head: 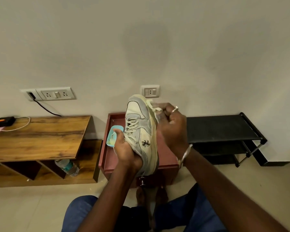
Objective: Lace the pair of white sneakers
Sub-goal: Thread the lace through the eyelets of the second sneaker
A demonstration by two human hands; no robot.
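1. A white sneaker (pixel 141 131) is held up in the middle of the view. Its toe is pointed to 12 o'clock, its heel to 6 o'clock, and its sole edge is turned to 3 o'clock.
2. Laces (pixel 132 125) are seen threaded across the tongue.
3. The sneaker is gripped at its collar and heel, at 7 o'clock of the shoe, by the left hand (pixel 124 148), whose fingers are curled round it.
4. A small blue dish (pixel 111 138) at 9 o'clock of the shoe is overlapped by a left fingertip. Whether it is held or lies in the tray behind cannot be told.
5. A pale cloth (pixel 155 108) is clenched in the right hand (pixel 172 126) and pressed to the sole rim near the toe, at 2 o'clock. A ring (pixel 175 109) and a bracelet (pixel 185 154) are worn on that hand and wrist.
6. A red-brown tray (pixel 110 158) is seen behind and below the shoe.
7. A wooden table (pixel 40 131) is placed at 9 o'clock. A plastic bottle (pixel 68 167) is laid on its side on the shelf beneath.
8. A black rack (pixel 224 129) is set at 3 o'clock, against the wall.
9. A wall socket (pixel 150 91) is mounted just above the toe. A wider socket panel (pixel 55 94) is fixed at 10 o'clock, with a black cable (pixel 45 108) plugged in.
10. Knees in blue jeans (pixel 80 211) are seen at 6 o'clock.
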